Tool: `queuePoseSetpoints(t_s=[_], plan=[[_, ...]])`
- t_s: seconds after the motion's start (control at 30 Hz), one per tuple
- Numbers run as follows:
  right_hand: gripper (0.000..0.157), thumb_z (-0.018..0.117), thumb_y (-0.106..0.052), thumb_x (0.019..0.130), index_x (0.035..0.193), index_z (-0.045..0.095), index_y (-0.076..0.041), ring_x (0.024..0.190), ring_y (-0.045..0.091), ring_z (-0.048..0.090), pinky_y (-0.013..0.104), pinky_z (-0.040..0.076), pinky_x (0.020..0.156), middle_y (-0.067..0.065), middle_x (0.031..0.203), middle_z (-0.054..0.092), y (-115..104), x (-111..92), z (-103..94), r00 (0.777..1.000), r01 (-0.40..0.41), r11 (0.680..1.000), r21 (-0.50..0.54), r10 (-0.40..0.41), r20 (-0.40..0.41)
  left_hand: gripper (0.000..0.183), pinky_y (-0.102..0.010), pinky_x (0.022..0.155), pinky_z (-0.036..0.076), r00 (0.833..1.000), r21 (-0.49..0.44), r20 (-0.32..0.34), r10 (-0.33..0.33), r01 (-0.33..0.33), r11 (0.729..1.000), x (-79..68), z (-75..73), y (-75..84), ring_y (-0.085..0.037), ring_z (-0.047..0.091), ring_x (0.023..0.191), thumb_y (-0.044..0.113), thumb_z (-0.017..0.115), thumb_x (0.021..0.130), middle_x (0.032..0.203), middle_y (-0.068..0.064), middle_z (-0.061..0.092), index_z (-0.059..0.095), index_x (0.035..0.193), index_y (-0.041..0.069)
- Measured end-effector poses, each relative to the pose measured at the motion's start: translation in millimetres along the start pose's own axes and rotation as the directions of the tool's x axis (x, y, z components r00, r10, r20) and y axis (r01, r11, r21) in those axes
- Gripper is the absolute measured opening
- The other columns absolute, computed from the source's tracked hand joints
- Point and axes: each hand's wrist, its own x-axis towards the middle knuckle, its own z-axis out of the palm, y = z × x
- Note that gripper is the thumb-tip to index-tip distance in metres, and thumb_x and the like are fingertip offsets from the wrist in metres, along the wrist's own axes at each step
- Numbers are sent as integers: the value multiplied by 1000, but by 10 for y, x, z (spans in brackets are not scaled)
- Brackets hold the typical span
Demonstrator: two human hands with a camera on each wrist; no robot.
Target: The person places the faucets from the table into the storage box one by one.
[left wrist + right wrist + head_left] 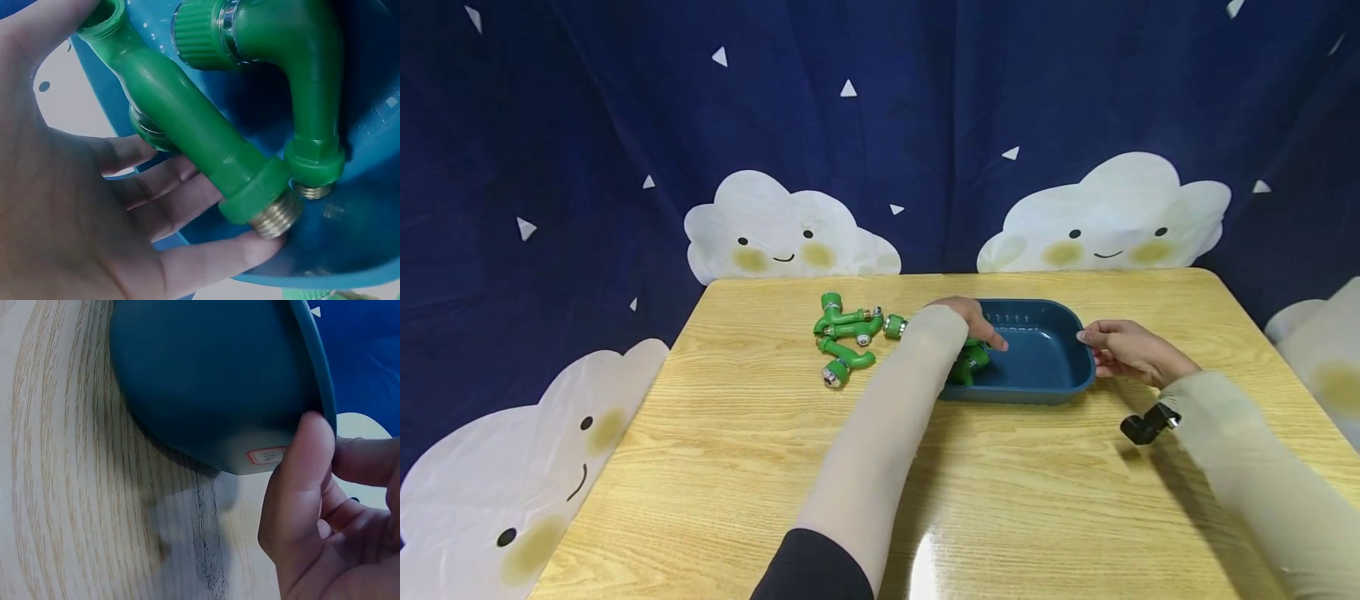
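Note:
A blue plastic basket (1037,358) stands on the table, and my left hand (968,313) reaches into its left part. In the left wrist view, that hand holds a green plastic tap (194,119) with a brass threaded end, the thumb by its open end and the fingers behind its body. Beside it in the basket lies another green tap (312,94) with a ribbed knob. My right hand (1131,350) pinches the basket's right rim, its thumb (312,444) against the outer wall near a small red-and-white label (265,455).
Several more green taps lie on the wooden table (700,467) left of the basket, among them one with a chrome-capped end (842,364). A black device (1148,423) is strapped at the right wrist. Behind the table hangs a dark blue curtain (925,125) with cloud prints.

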Motion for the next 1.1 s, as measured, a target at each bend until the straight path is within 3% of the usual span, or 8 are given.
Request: queuePoseSetpoints(t_s=[1.1], plan=[[16,44,-24,106,106,52,-10,66,5,57,21,57,64,-5,78,53,8,13,0,1000,-3,1000,-7,3,1,80,-26,109,45,1000,32,19,-1,0,999,132,45,-8,-6,49,133,70,58,86,156,15,41,37,153,34]])
